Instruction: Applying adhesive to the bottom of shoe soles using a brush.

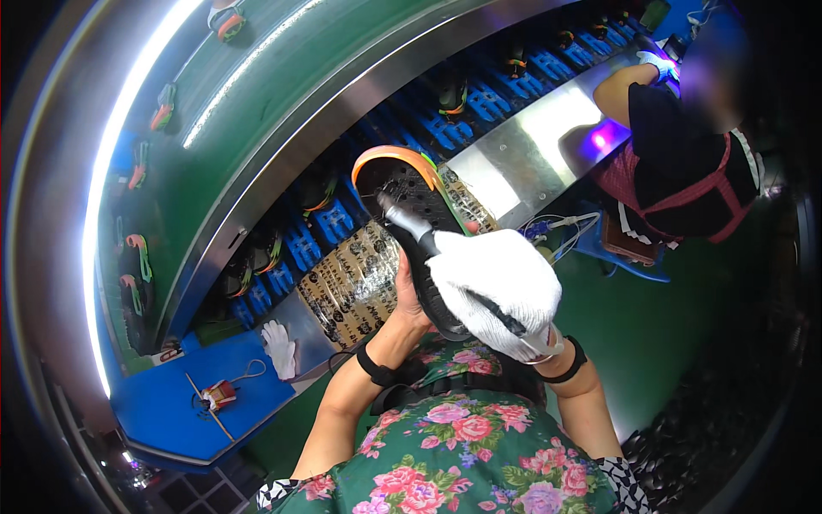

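Observation:
My bare left hand (409, 289) grips a shoe sole (417, 204) from beneath, its thumb along the left edge. The sole is dark inside, with an orange toe rim and a green side edge. A white knitted glove covers my right hand (497, 287), which is closed round a slim brush (407, 218) with a black handle and a pale, silvery front part. The brush tip lies over the inside of the sole near the toe; whether it touches cannot be made out. My right hand covers part of the sole's heel half.
Beyond the sole runs a line of blue racks (334, 224) carrying shoe parts, beside a green conveyor (257, 94). Printed brown tape covers the metal ledge (347, 291). A loose white glove (279, 349) lies by a blue table (163, 398). A co-worker (676, 163) sits at the right.

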The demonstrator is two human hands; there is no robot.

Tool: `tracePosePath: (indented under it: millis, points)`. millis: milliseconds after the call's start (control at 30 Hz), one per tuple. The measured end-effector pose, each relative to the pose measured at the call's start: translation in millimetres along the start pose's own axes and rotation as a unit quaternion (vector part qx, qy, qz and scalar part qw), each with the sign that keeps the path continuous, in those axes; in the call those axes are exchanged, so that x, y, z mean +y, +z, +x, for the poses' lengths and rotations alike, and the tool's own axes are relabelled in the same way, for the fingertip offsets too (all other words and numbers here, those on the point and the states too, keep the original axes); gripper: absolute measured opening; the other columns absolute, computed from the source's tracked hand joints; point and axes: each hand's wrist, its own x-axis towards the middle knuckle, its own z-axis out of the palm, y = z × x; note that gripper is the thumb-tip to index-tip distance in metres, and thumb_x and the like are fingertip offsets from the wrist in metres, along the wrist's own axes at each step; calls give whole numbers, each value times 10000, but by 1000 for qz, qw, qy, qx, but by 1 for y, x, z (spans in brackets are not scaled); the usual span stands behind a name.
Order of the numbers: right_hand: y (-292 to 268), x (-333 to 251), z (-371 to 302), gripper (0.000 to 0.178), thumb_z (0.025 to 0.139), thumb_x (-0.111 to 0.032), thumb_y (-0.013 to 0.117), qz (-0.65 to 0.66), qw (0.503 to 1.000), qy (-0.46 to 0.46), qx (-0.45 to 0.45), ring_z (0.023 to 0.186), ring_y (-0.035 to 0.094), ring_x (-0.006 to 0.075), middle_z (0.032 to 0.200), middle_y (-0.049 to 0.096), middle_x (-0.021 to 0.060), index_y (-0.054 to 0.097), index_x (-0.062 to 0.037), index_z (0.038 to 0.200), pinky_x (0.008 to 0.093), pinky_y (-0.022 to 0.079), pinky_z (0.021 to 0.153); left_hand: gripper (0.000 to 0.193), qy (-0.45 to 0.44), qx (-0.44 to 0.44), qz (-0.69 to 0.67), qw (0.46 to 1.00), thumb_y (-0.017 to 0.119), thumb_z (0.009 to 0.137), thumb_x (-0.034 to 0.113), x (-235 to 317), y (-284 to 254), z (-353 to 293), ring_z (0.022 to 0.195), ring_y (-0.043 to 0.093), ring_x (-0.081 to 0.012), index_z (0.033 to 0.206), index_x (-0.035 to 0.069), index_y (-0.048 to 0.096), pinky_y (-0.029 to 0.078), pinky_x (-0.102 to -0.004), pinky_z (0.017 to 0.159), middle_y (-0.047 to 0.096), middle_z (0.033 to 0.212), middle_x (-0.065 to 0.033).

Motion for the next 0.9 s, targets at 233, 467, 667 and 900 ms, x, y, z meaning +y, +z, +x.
tracePosePath:
  millis: [233,467,667,900]
  points:
    - [-1,-6,-1,397,936,-182,660,-20,999,-35,-31,1046,674,295,1143,701,144,637,-10,1293,408,525,959,883,-7,10,41,999,573,902,687,6,2,2,1207,613,-397,1507,74,376,521,-554,1009,527,1414,-238]
    - [2,-12,1,287,845,-21,747,-14,999,-36,-21,932,711,263,1068,741,131,742,-44,1132,370,569,832,999,-40,-121,-41,991,612,847,740,12,-3,10,1272,555,-463,1539,70,348,491,-604,1039,532,1376,-326]
    - [-2,-8,-12,349,832,-7,721,-29,999,-30,-12,1014,698,277,1129,738,106,728,-58,1177,377,561,863,884,70,-78,-13,994,621,857,720,15,0,13,1242,558,-514,1516,183,379,518,-681,966,547,1413,-199]
    - [-3,-6,-18,317,803,-17,751,45,999,14,21,926,704,294,1084,743,112,752,-74,1115,382,569,805,918,60,-133,-29,989,636,831,731,18,11,15,1162,590,-562,1537,211,367,521,-672,940,487,1435,-335]
